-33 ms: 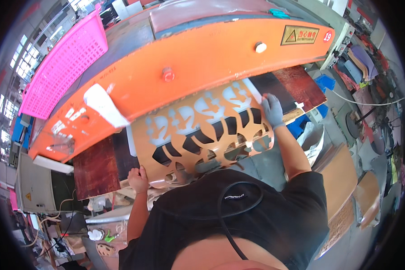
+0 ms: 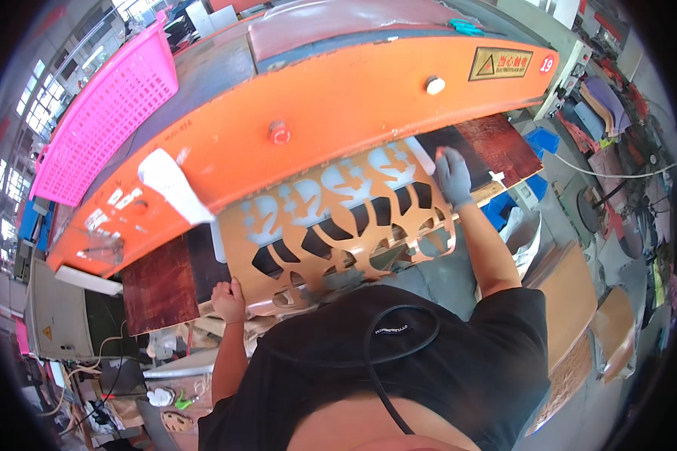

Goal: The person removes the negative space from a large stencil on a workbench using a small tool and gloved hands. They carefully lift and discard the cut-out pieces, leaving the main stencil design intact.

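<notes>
Sheeting (image 2: 363,246), tan and full of holes, lies along the orange beam (image 2: 346,113), its near side overhanging. The left hand (image 2: 229,302) and gloved right hand (image 2: 454,179) curl at opposite edges, whether gripping I cannot tell; positioning seems underway, and shifting it calls for even, level support.

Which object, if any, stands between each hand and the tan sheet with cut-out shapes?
No separate object is visible between them. The left hand is at the left edge of the tan sheet; the gloved right hand is beside its right edge. Firm contact cannot be confirmed.
</notes>
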Action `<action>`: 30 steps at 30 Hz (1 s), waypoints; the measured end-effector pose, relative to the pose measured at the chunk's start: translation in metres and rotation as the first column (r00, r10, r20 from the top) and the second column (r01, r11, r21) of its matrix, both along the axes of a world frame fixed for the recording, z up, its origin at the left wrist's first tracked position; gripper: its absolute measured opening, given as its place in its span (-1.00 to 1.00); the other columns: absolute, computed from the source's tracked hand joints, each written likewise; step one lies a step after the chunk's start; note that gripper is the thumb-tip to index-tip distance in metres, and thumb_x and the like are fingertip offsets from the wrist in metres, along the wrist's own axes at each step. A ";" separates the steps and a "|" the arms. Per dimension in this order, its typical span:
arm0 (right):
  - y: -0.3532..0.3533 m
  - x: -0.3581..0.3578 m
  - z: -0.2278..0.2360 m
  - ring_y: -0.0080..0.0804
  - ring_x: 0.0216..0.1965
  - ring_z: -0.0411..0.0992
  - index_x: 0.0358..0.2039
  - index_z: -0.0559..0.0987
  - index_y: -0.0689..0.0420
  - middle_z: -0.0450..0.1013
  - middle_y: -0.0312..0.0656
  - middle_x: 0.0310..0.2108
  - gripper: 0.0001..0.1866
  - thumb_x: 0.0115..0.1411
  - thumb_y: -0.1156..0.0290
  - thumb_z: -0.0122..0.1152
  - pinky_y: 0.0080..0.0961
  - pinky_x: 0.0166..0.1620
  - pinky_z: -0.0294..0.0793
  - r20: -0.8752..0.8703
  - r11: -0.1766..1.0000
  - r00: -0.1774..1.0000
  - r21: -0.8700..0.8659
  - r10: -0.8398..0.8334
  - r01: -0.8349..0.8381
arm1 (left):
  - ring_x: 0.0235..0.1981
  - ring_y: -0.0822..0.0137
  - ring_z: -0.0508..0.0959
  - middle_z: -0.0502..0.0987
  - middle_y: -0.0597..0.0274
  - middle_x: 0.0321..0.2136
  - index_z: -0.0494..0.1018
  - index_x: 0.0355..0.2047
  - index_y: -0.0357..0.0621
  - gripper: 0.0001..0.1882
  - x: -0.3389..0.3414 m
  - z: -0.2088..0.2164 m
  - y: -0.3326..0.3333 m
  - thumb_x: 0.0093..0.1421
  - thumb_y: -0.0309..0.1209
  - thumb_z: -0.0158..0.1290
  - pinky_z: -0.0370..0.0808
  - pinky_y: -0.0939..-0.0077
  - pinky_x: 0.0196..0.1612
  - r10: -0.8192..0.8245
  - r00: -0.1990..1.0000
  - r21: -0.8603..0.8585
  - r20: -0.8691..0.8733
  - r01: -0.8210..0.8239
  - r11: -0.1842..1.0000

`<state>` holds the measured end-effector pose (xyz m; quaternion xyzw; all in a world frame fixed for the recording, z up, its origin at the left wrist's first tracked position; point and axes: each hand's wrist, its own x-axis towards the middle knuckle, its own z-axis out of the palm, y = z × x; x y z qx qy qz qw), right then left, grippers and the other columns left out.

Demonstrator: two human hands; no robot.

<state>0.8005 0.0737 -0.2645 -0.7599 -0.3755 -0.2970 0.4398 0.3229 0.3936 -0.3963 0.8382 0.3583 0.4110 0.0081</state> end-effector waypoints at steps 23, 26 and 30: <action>-0.279 -0.229 -0.139 -0.04 -0.19 0.38 -0.19 0.46 0.39 0.43 0.12 -0.26 -0.62 0.28 0.29 -0.15 -0.25 -0.11 0.35 -0.099 0.841 0.993 -0.541 -0.063 0.000 | -0.45 0.15 0.41 0.40 0.21 -0.60 0.40 -0.69 -0.09 -0.69 -0.253 0.003 -0.230 0.05 -0.17 -0.02 0.33 0.26 -0.34 0.082 0.994 0.030 -0.075 -0.080 0.996; -0.285 -0.237 -0.137 0.01 -0.24 0.39 -0.25 0.49 0.39 0.43 0.15 -0.32 -0.63 0.27 0.29 -0.14 -0.20 -0.16 0.36 -0.097 0.829 0.994 -0.559 -0.046 -0.016 | -0.45 0.14 0.42 0.41 0.20 -0.60 0.42 -0.68 -0.10 -0.68 -0.246 -0.001 -0.219 0.07 -0.16 -0.02 0.34 0.25 -0.34 0.118 0.987 0.007 -0.105 -0.118 0.993; -0.286 -0.221 -0.160 0.18 -0.36 0.34 -0.39 0.54 0.37 0.41 0.18 -0.46 -0.63 0.24 0.29 -0.10 -0.06 -0.24 0.35 0.049 0.885 0.996 -0.463 0.069 -0.038 | -0.41 0.09 0.44 0.44 0.14 -0.57 0.44 -0.67 -0.13 -0.63 -0.241 -0.013 -0.207 0.09 -0.12 -0.05 0.36 0.22 -0.29 0.127 0.987 -0.049 -0.104 -0.132 0.990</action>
